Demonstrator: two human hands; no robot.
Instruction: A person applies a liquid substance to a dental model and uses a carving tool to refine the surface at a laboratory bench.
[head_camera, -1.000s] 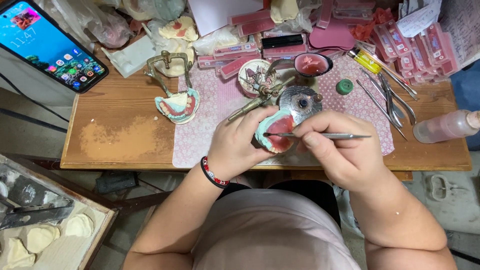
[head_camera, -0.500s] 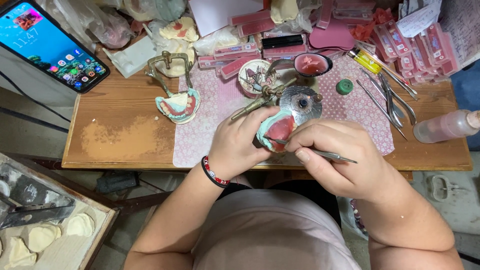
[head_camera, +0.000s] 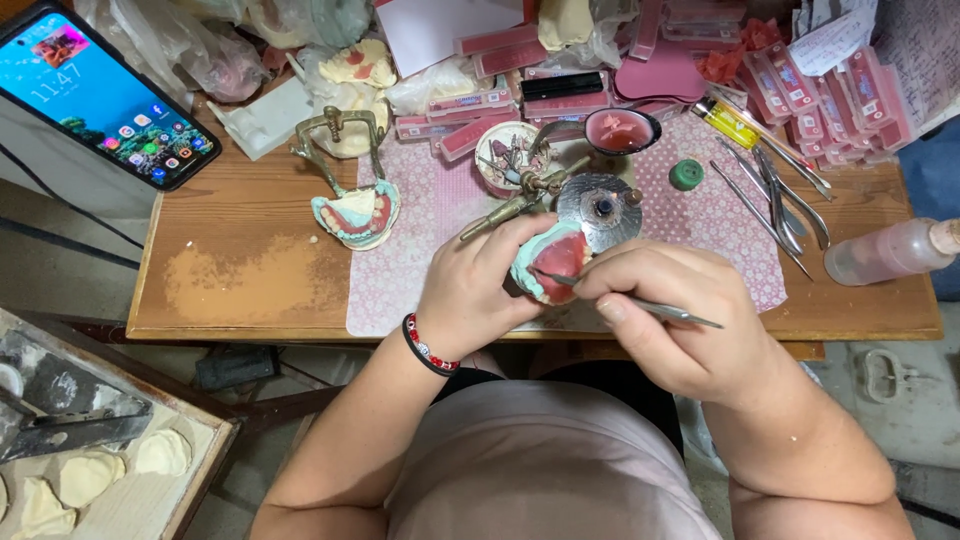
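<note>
Right hand lower now, fingers tight around thin metal tool; dental cast half-hidden in left hand.

Lit blue-screened phone far left, pink flat packets stacked back right, white paper sheet behind

Worn matt wooden table, glossy metal tool (thin, smooth).
</note>
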